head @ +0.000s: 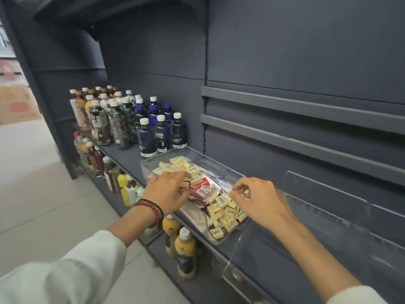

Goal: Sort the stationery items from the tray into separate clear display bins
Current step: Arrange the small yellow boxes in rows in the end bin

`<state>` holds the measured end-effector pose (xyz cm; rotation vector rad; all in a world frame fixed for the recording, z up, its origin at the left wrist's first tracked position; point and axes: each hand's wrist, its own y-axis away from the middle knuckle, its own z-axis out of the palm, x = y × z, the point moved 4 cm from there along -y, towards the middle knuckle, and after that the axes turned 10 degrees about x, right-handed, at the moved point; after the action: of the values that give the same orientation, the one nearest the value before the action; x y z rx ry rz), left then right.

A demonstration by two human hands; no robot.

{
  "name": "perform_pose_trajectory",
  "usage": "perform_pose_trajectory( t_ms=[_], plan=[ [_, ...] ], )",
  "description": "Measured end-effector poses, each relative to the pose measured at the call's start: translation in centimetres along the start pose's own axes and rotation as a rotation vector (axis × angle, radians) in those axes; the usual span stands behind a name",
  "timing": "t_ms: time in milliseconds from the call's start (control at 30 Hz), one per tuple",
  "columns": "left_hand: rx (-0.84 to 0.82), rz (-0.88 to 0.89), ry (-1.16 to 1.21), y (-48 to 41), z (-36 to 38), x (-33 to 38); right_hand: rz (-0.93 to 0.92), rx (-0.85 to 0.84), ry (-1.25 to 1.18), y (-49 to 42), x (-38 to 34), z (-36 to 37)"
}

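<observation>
A clear tray [153, 164] on the dark shelf holds several yellow erasers [225, 210], red packets [205, 189] and white packets [195, 216]. My left hand [166, 191], with bead bracelets at the wrist, lies over the middle of the pile, its fingers curled round a few yellow erasers [186, 184]. My right hand [260, 201] hovers over the tray's right side, with thumb and forefinger pinching a small yellow eraser [246, 192]. To the right of the tray stands a clear display bin [324, 207] with an acrylic front lip.
Dark drink bottles [151, 137] and tea bottles [98, 119] stand at the shelf's left end. More bottles [184, 249] fill the lower shelf under the tray. Dark rails [306, 126] run along the back panel. A tiled floor [32, 183] lies to the left.
</observation>
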<state>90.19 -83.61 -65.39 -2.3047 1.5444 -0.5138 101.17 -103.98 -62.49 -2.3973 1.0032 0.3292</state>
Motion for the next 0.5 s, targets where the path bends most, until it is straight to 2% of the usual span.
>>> perform_pose_trajectory(
  t_ms=[133, 233, 333, 500],
  plan=[
    [-0.050, -0.064, 0.041, -2.0, 0.2, -1.8, -0.026, -0.033, 0.009, -1.0, -0.6, 1.4],
    [-0.115, -0.045, 0.009, -3.5, 0.4, -2.2, -0.031, -0.050, 0.004, -1.6, -0.5, 2.2],
    [-0.139, -0.028, -0.002, -4.6, 1.4, -2.7, -0.026, -0.045, -0.001, -2.2, 0.0, 2.6],
    [-0.247, -0.105, 0.038, -6.1, 3.8, -4.5, 0.017, -0.021, -0.026, -3.0, 1.4, 2.5]
  ],
)
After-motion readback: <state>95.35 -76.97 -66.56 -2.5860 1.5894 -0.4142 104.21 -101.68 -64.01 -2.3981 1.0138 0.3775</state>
